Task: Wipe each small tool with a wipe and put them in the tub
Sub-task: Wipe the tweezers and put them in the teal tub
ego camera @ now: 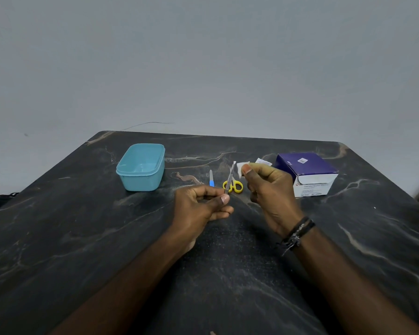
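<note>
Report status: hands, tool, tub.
Left hand pinches tweezers upright. Right hand holds wipe beside them. Tub open, nothing blocking.

wall (203, 56): plain grey | table (82, 238): dark marble, pale veins | light: dim, even

A dark marbled surface (82, 238) carries a blue tub (141, 167) far left, a small blue-handled file (211, 178), yellow-handled scissors (233, 186) near the middle, a torn white wrapper (263, 162), and a purple-and-white box (309, 174) far right.
</note>
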